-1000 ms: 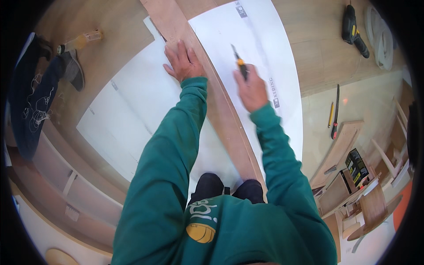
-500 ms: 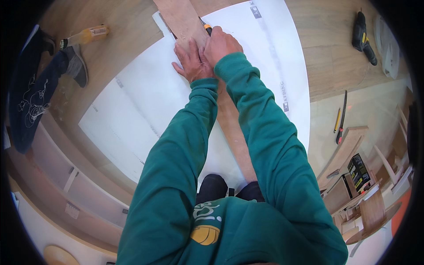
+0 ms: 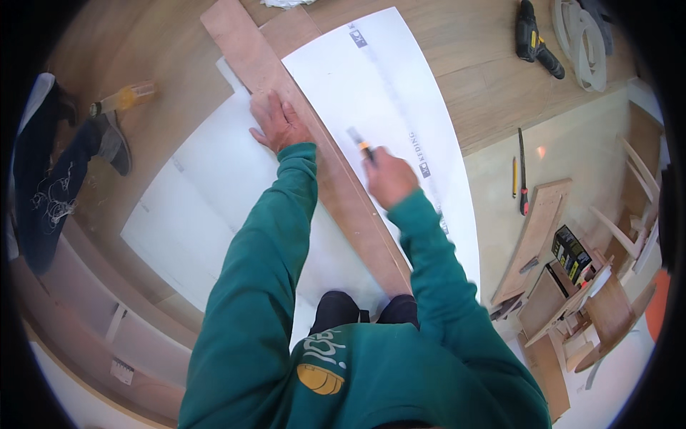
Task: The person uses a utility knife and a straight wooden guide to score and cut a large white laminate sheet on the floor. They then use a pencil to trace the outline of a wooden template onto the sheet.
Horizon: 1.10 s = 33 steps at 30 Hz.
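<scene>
My left hand (image 3: pixel 281 123) lies with fingers spread on a long reddish-brown wooden board (image 3: pixel 341 193), which runs diagonally across a white film-faced sheet (image 3: pixel 339 79). To the right of the board, my right hand (image 3: pixel 391 179) is closed around a black and yellow utility knife (image 3: pixel 366 149). Its blade end points up and left, smeared by motion. The knife appears to be over the white sheet, apart from the board; whether it touches the sheet I cannot tell.
At far right are a cordless drill (image 3: pixel 536 43) and coiled pale edging strip (image 3: pixel 582 46). Nearer lie a red-handled file (image 3: pixel 524 171), a yellow pencil (image 3: pixel 514 177) and wood pieces (image 3: pixel 536 239). A bottle (image 3: pixel 127 98) and a person's shoe (image 3: pixel 114 143) are at left.
My right hand has drawn the knife back toward me and off the board's edge to the right. My left hand remains on the board. The whole view has shifted.
</scene>
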Motion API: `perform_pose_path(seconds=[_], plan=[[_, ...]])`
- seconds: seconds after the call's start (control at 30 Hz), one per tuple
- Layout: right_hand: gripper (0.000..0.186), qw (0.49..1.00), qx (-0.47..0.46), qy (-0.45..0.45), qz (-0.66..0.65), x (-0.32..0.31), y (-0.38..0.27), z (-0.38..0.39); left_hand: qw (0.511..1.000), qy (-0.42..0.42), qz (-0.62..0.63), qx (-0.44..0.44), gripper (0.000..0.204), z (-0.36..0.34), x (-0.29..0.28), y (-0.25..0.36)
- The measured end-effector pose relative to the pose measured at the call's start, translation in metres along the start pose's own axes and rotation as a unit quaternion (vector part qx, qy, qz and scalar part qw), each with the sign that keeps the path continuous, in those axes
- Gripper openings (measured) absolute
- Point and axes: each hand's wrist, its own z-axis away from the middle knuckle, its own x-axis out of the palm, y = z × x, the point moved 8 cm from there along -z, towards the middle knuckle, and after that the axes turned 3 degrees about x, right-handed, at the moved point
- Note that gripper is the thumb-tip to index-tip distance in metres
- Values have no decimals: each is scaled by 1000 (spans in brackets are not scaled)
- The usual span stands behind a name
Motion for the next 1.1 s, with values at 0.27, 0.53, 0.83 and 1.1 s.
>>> perform_pose_path(seconds=[0.27, 0.53, 0.83, 1.1], plan=[[74, 925, 128, 351, -69, -65, 174, 2, 1000, -9, -25, 0, 47, 2, 3, 1], [50, 959, 151, 147, -188, -80, 204, -5, 998, 24, -45, 36, 52, 1, -2, 6], [35, 912, -39, 321, -251, -94, 207, 75, 997, 50, -43, 39, 59, -4, 7, -2], [23, 972, 44, 203, -105, 182, 280, 343, 969, -61, -159, 181, 83, -45, 51, -61]])
